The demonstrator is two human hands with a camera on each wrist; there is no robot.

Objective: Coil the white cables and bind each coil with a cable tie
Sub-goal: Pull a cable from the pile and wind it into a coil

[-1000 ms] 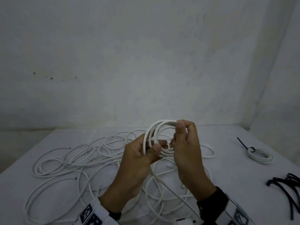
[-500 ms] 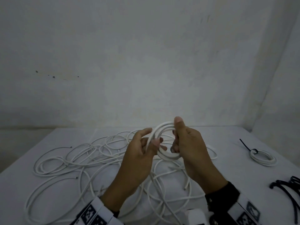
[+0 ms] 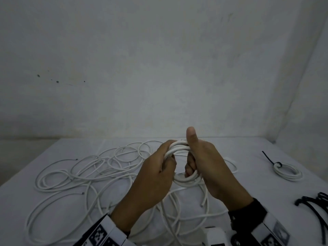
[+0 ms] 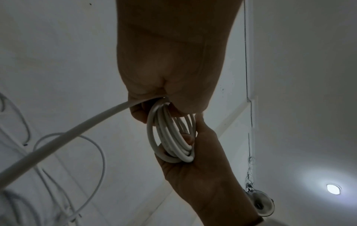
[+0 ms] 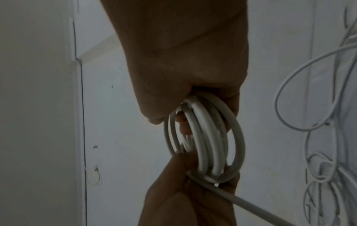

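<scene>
While both hands are raised above the white counter [image 3: 266,148], a small coil of round white cable [image 3: 179,148] is held between them, clear of the surface. The left hand [image 3: 154,176] has its fingers curled round the coil's left side; the left wrist view shows several turns bunched in that grip [image 4: 170,137], with one strand running out of the fist down toward the counter. The right hand [image 3: 205,166] grips the coil's right and lower side, fingers hooked through the ring and thumb standing upright above it. The right wrist view confirms the fingers wrapped over the turns [image 5: 208,137].

Below and left of the hands, a loose tangle of white cable [image 3: 88,167] lies spread over the counter, several cut ends visible. At the right, well apart from the hands, a finished small white cable coil [image 3: 288,172] lies flat, bound by a black cable tie [image 3: 273,161] with its tail pointing away. Near the right edge lies a bunch of loose black cable ties [image 3: 314,206].
</scene>
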